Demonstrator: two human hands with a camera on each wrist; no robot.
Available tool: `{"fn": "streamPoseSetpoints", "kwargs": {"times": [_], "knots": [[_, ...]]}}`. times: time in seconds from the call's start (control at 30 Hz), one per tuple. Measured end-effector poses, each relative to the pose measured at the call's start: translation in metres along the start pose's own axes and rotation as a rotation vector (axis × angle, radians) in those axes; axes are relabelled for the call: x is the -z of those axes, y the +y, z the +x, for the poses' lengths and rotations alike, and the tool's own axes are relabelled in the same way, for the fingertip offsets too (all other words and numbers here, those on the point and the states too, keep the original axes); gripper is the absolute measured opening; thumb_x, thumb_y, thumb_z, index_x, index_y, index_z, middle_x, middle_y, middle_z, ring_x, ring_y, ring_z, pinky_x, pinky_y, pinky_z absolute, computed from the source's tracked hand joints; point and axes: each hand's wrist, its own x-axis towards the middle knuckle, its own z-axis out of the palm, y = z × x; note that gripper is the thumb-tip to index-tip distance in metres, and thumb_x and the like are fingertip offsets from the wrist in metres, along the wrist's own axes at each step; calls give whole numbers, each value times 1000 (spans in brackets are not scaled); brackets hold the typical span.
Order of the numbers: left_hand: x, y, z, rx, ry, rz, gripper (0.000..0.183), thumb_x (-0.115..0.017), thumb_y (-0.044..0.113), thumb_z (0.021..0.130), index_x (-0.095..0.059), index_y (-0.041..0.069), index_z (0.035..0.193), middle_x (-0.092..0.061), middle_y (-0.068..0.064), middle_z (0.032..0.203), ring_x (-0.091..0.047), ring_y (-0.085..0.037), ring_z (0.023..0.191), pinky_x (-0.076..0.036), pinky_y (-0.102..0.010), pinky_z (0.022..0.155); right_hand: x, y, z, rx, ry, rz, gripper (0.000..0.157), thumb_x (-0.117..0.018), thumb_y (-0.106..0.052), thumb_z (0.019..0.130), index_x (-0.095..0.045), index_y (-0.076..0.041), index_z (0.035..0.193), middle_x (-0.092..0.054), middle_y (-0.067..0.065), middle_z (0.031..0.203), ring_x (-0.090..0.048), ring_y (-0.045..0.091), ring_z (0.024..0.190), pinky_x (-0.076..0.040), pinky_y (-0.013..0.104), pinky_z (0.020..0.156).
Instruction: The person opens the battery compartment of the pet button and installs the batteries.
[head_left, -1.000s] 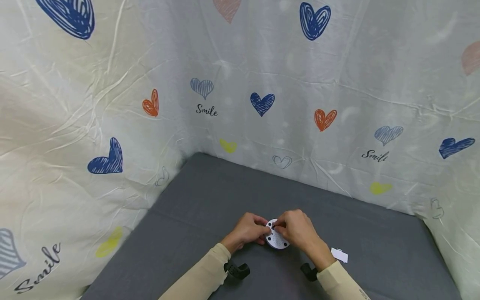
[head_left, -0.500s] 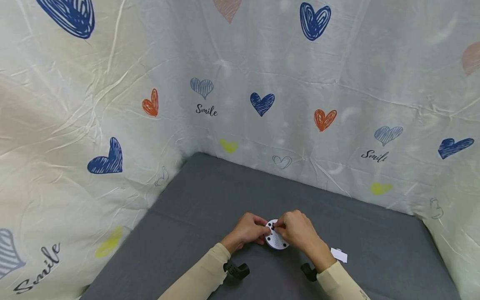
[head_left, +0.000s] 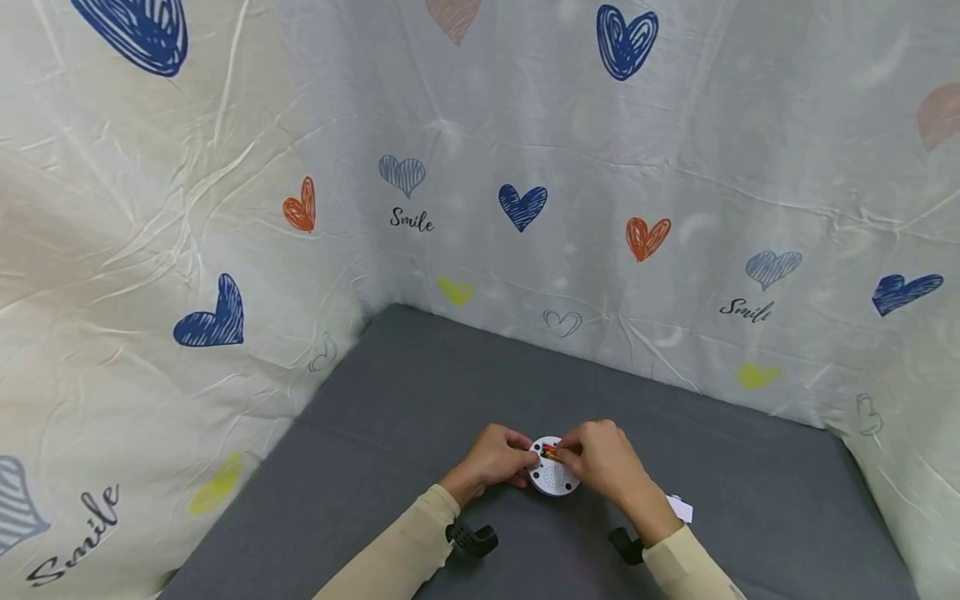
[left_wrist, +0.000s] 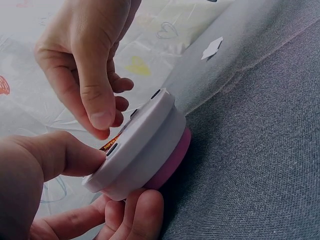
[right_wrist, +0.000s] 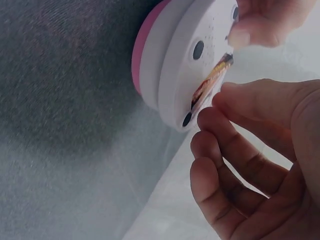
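In the head view, the left hand [head_left: 491, 457] grips the rim of a round white device [head_left: 553, 481] between thumb and fingers, over the grey cloth surface [head_left: 465, 375]. The right hand [head_left: 609, 460] has its fingertips at the device's battery compartment, where red and yellow batteries [head_left: 550, 452] show. A white rectangular piece [head_left: 681, 508] lies beyond the right wrist, partly hidden by it.

In the left wrist view, the device stands tilted, pink on its far side from the dark feet [left_wrist: 156, 94]; the left thumb presses its edge, fingers beneath.

In the right wrist view, the right thumb and index finger meet just beside the batteries, other fingers loosely curled; whether they pinch anything cannot be told.
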Motion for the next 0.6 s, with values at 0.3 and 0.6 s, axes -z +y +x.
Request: {"fn": "streamPoseSetpoints", "kwargs": {"times": [0.3, 0.6], "knots": [[1, 0, 0, -4, 4, 12, 27, -77, 3, 88, -78, -5, 114, -78, -10, 89, -70, -13, 60, -66, -29, 59, 7, 6, -2, -193, -82, 36, 8, -82, -17, 95, -87, -10, 96, -79, -1, 84, -68, 9, 73, -60, 33, 63], [0, 1, -1, -5, 5, 19, 29, -77, 3, 87, -78, -5, 115, -78, -9, 90, -70, -13, 61, -67, -30, 60, 9, 8, -5, -312, -129, 146, 16, -81, -22, 97, -86, -7, 97, -80, 1, 87, -67, 11, 74, -60, 33, 63]]}}
